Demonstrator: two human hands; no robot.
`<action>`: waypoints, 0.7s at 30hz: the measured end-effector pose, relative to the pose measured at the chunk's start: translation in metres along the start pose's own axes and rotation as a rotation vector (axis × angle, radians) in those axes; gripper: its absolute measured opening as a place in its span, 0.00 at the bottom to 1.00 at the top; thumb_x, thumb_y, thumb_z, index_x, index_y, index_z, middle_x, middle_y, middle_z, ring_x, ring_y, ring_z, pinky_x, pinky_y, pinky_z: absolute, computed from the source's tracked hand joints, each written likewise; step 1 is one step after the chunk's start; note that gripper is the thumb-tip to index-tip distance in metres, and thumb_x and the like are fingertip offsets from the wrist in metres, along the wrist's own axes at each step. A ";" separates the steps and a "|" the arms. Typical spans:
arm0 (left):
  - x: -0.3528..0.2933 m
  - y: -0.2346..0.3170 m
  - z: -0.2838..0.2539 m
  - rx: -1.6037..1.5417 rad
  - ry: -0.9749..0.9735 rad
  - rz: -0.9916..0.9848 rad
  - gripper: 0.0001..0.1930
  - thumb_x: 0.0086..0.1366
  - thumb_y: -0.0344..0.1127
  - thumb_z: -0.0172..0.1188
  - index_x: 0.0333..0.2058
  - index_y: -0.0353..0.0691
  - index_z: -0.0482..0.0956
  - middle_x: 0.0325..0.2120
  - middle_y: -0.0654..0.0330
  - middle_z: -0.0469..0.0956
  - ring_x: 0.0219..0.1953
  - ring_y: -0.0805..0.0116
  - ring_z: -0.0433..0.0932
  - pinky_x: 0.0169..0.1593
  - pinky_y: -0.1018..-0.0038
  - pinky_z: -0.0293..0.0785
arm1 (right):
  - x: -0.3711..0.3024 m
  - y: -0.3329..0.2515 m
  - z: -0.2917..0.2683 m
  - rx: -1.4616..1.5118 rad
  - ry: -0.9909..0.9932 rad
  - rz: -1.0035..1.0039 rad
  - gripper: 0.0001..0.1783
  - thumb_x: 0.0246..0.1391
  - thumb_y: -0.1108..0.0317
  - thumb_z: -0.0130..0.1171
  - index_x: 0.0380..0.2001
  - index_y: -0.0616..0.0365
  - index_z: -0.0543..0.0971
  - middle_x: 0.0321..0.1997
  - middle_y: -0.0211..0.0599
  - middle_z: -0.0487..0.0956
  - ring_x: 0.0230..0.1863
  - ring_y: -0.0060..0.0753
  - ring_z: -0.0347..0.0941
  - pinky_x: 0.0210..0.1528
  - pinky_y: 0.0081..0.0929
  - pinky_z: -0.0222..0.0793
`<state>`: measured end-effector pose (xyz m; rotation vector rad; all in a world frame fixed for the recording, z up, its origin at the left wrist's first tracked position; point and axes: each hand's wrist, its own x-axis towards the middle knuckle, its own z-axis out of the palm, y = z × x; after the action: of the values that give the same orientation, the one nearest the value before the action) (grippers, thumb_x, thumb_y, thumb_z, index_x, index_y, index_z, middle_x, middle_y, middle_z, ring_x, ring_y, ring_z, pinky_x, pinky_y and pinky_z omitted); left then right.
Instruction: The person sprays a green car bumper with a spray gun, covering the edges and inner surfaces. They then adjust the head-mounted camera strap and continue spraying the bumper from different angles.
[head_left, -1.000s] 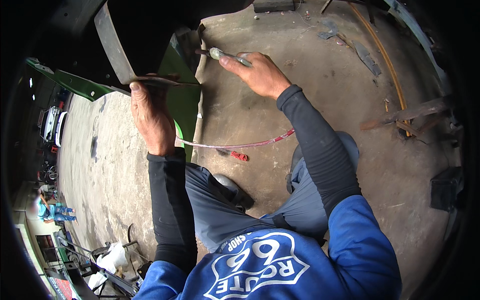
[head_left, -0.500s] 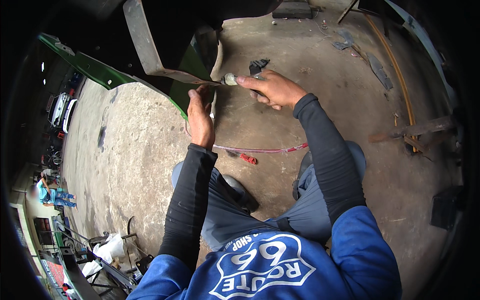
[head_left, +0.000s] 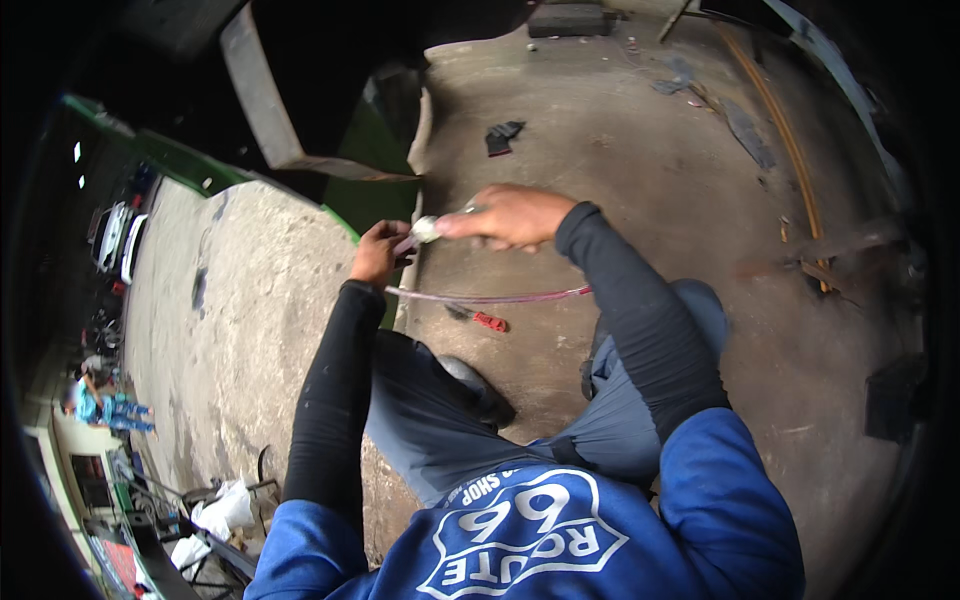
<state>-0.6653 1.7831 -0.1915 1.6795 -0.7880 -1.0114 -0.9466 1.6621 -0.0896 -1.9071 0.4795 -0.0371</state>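
My right hand [head_left: 510, 217] is closed around a ratchet-like tool [head_left: 425, 230] with a pale, rounded head; motion blurs the tool and most of its handle is hidden in my grip. At the tool's tip, the bent fingers of my left hand [head_left: 377, 250] come together; what they pinch is too small and blurred to name. Both hands are just below a bent metal bracket [head_left: 262, 90], whose lower flange runs toward the right. Behind it is a green metal panel [head_left: 375, 140], part of a large dark body overhead.
A pinkish-red hose [head_left: 500, 298] crosses the floor below my hands, with a red-handled object [head_left: 490, 322] nearby. A dark glove-like item [head_left: 503, 138] lies farther off. Long orange-brown bar [head_left: 785, 140] and scraps are at right. A person [head_left: 105, 405] stands far left.
Both hands have come down from the bracket's flange, the tool moving down and left with my right hand. My left fingers have closed in at its tip. The view has shifted slightly.
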 end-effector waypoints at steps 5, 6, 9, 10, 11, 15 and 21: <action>-0.006 -0.018 -0.012 0.207 -0.129 0.057 0.10 0.67 0.36 0.57 0.42 0.37 0.75 0.31 0.62 0.80 0.31 0.71 0.81 0.34 0.74 0.77 | 0.013 0.009 0.014 0.005 -0.001 -0.031 0.41 0.53 0.26 0.50 0.16 0.60 0.75 0.10 0.36 0.66 0.11 0.29 0.65 0.13 0.32 0.59; -0.005 -0.021 -0.011 0.152 -0.124 -0.004 0.10 0.68 0.38 0.57 0.40 0.37 0.74 0.29 0.63 0.79 0.31 0.71 0.80 0.34 0.73 0.77 | 0.014 0.011 0.011 -0.054 0.052 -0.057 0.42 0.53 0.27 0.50 0.14 0.60 0.74 0.10 0.37 0.67 0.11 0.31 0.66 0.14 0.33 0.59; 0.000 -0.031 -0.013 0.291 -0.194 0.085 0.09 0.69 0.37 0.56 0.35 0.36 0.75 0.27 0.61 0.78 0.27 0.70 0.79 0.32 0.71 0.78 | 0.003 0.021 -0.011 0.078 0.204 0.024 0.43 0.52 0.25 0.51 0.13 0.60 0.73 0.10 0.36 0.68 0.09 0.31 0.64 0.13 0.32 0.59; 0.001 -0.033 -0.015 0.299 -0.198 0.085 0.10 0.69 0.37 0.56 0.35 0.35 0.75 0.26 0.60 0.78 0.26 0.69 0.80 0.32 0.70 0.78 | -0.004 0.022 -0.020 0.131 0.265 0.040 0.43 0.51 0.25 0.52 0.12 0.60 0.72 0.11 0.36 0.68 0.09 0.30 0.63 0.13 0.32 0.59; 0.005 -0.035 -0.016 0.318 -0.211 0.084 0.10 0.69 0.37 0.56 0.35 0.35 0.75 0.26 0.59 0.79 0.26 0.68 0.80 0.31 0.71 0.78 | -0.015 0.025 -0.033 0.186 0.384 -0.032 0.43 0.50 0.24 0.52 0.13 0.59 0.72 0.10 0.33 0.67 0.07 0.29 0.60 0.12 0.32 0.58; 0.015 -0.034 -0.010 0.409 -0.264 0.049 0.10 0.69 0.37 0.55 0.35 0.34 0.75 0.26 0.56 0.79 0.24 0.67 0.81 0.27 0.73 0.75 | -0.069 0.022 -0.077 0.267 1.115 -0.337 0.32 0.58 0.34 0.54 0.20 0.53 0.72 0.13 0.24 0.66 0.17 0.17 0.67 0.14 0.22 0.59; 0.003 -0.021 0.012 0.553 -0.411 -0.047 0.12 0.66 0.38 0.57 0.42 0.34 0.75 0.30 0.58 0.80 0.29 0.65 0.82 0.31 0.71 0.74 | -0.192 0.024 -0.106 0.620 2.033 -0.790 0.33 0.63 0.31 0.40 0.31 0.53 0.71 0.13 0.21 0.64 0.11 0.17 0.60 0.14 0.18 0.63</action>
<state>-0.6737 1.7826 -0.2140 1.9785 -1.4021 -1.2711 -1.1566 1.6267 -0.0319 -0.6905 0.7500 -2.3985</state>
